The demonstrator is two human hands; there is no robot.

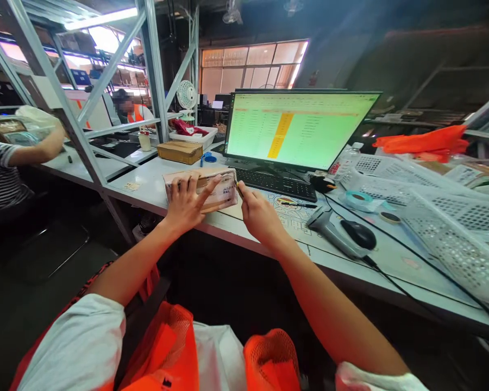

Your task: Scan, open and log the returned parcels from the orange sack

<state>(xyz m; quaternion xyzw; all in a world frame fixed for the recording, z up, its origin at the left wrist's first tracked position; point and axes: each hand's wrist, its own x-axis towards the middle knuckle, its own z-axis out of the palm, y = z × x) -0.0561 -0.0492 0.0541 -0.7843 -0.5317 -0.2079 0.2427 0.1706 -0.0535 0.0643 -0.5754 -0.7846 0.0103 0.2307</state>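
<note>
From my end I have the small box (228, 196) near the front edge of the worktop (150, 179), just left of the keyboard (285, 187). My left hand (185, 207) lies across it, fingers fanned out and holding it steady, the thumb reaching toward the box's right end. My right hand (258, 213) has its fingers closed on a slim tool (239, 189), its tip at that same right end. The tool is too small to name for certain, but I'd judge it a cutter, and the step in hand to be slitting the packing open.

The next move, as I read it, calls for a short, shallow stroke along the box's edge, with my left thumb kept out of the blade's line and the box pinned so it can't skid off the front edge. The scanner (336, 233) and mouse (358, 233) lie farther right, near that edge, well apart from the work.
</note>
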